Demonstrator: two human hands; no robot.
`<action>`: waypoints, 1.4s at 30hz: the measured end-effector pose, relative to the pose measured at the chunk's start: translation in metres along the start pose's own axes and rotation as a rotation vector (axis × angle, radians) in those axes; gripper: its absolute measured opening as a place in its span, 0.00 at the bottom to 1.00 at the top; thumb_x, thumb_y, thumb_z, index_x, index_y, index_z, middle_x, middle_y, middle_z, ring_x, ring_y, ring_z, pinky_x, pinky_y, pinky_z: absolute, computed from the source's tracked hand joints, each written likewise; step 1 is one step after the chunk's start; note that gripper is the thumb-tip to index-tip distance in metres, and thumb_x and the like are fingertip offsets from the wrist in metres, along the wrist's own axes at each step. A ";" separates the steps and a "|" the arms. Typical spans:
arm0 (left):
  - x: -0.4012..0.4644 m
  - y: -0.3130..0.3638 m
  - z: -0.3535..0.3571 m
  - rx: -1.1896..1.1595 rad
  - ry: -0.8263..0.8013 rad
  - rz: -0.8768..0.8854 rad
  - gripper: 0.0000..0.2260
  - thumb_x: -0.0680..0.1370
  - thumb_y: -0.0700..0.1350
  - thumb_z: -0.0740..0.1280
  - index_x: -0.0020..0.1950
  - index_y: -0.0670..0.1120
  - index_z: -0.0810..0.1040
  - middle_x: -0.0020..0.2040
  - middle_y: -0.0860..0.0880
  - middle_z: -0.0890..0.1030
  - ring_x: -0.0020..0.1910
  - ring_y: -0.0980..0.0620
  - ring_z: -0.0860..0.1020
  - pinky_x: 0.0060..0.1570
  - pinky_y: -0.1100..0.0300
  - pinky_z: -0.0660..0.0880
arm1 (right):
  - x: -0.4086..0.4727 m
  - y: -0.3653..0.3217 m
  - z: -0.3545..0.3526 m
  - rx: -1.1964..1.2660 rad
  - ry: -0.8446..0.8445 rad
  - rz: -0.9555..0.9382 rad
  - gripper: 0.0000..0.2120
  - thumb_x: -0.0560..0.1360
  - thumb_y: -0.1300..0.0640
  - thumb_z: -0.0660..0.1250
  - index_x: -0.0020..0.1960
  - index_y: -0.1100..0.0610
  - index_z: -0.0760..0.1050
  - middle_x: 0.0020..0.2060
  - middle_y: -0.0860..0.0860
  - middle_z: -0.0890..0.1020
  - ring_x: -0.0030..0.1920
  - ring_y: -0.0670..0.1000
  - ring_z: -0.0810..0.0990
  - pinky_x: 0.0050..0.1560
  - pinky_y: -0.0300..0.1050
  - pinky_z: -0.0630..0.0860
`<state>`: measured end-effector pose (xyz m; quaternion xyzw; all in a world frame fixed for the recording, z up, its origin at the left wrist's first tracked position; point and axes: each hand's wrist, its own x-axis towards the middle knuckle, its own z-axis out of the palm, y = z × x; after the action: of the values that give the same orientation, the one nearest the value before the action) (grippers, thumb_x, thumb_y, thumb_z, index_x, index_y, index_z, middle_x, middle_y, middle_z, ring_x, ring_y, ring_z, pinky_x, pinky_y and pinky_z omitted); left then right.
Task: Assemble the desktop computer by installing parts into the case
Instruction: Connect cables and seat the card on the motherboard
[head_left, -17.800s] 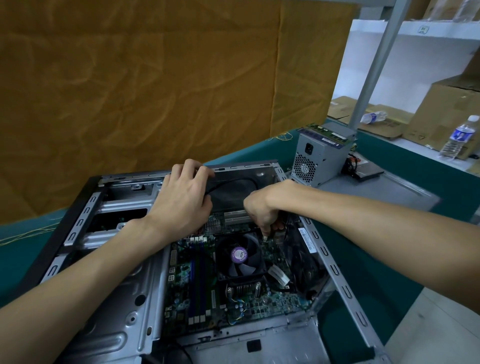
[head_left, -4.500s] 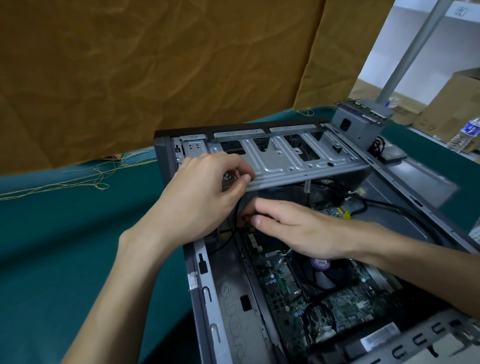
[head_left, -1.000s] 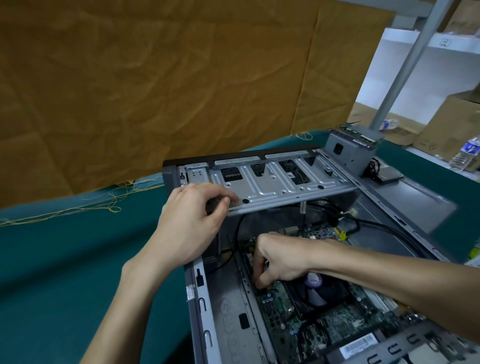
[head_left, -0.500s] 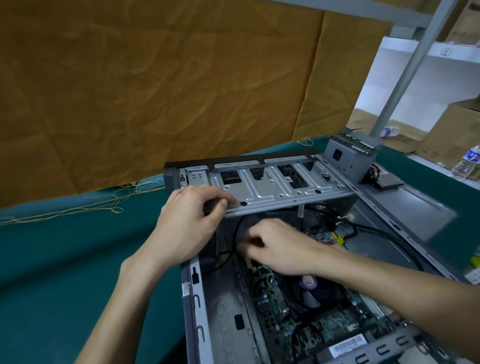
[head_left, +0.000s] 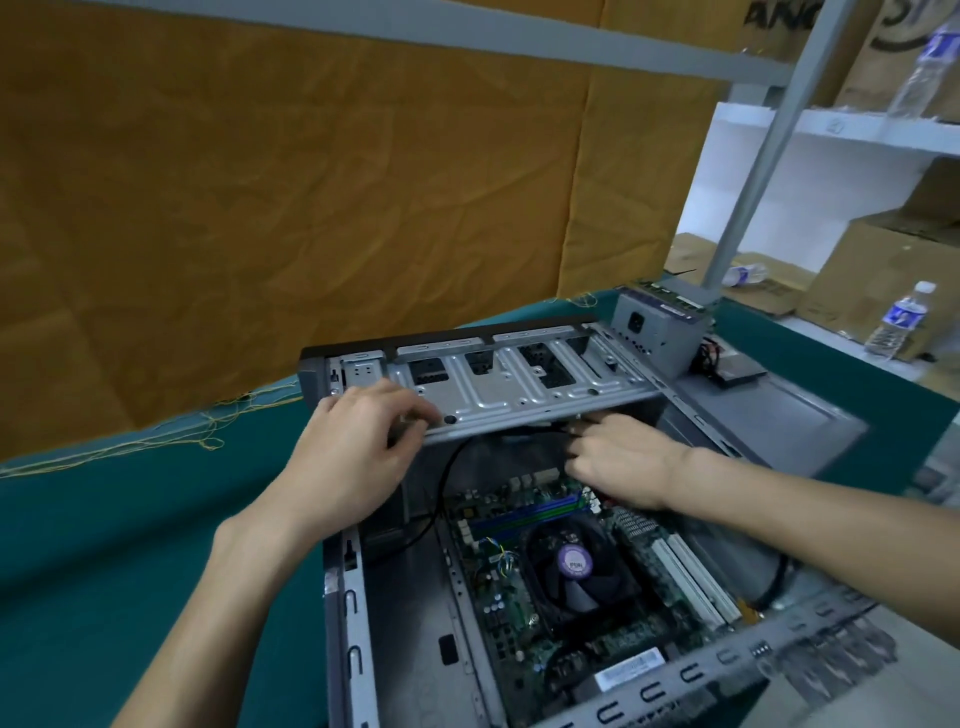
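Note:
The open grey computer case (head_left: 358, 613) lies on its side on the teal table. Its motherboard (head_left: 498, 587) shows, with a black CPU fan (head_left: 576, 569) and blue memory slots. My left hand (head_left: 358, 452) grips the front edge of the metal drive cage (head_left: 519, 395) at its left end. My right hand (head_left: 618, 460) reaches under the cage's right half, fingers curled around a black cable (head_left: 447, 478); the fingertips are hidden by the cage. A grey power supply (head_left: 657, 325) stands outside the case at its far right.
A grey side panel (head_left: 769, 421) lies right of the case with a small drive (head_left: 737, 371) on it. A brown cloth hangs behind. A shelf post (head_left: 763, 156), cardboard boxes and water bottles (head_left: 896, 319) stand at the right. Yellow threads lie on the teal table (head_left: 104, 545).
My right hand moved from the motherboard's left side up and right, under the drive cage. My left hand stayed on the cage. The view tilted up slightly.

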<state>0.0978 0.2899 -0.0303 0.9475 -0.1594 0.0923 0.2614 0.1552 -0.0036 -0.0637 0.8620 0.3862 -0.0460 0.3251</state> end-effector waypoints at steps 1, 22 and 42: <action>-0.001 0.004 0.001 0.056 -0.030 0.012 0.10 0.84 0.51 0.62 0.63 0.58 0.79 0.60 0.58 0.77 0.61 0.51 0.75 0.65 0.47 0.70 | 0.000 -0.002 -0.004 0.037 0.029 0.009 0.10 0.80 0.59 0.61 0.55 0.55 0.80 0.53 0.52 0.83 0.57 0.58 0.81 0.54 0.53 0.75; 0.001 0.038 0.002 -0.420 -0.048 0.237 0.05 0.79 0.49 0.73 0.54 0.55 0.84 0.45 0.57 0.85 0.47 0.55 0.83 0.46 0.65 0.78 | -0.020 -0.027 -0.051 1.148 0.526 0.069 0.11 0.84 0.54 0.57 0.45 0.54 0.73 0.38 0.47 0.78 0.40 0.49 0.74 0.44 0.56 0.72; 0.024 0.054 0.008 -0.805 -0.099 0.224 0.07 0.74 0.38 0.77 0.52 0.44 0.87 0.43 0.47 0.87 0.45 0.46 0.85 0.50 0.60 0.80 | -0.019 -0.003 -0.047 2.281 0.338 -0.200 0.12 0.78 0.60 0.65 0.58 0.63 0.82 0.51 0.59 0.78 0.53 0.55 0.70 0.60 0.44 0.70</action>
<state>0.1020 0.2359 -0.0060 0.7498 -0.2971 0.0051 0.5911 0.1311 0.0138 -0.0220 0.6153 0.2254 -0.2774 -0.7026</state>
